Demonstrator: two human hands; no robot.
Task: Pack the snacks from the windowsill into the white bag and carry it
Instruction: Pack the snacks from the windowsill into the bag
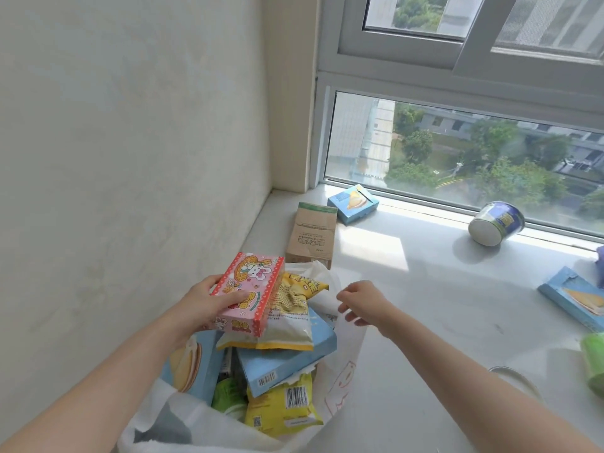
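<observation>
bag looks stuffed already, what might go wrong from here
1. The white bag is heaped above its rim, so the pink box in the left hand may slide off the yellow chip packet.
2. The brown box and cup on the windowsill may not fit.
3. That cup lies on its side and could roll.

Pale plaster wall [130,125] meets a sunlit white-framed window [457,152]

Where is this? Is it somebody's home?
Probably a room in a high-up flat. Snacks lie on a wide windowsill, the window looks down on treetops and buildings, and a left hand holds a pink box over a white bag.
</observation>
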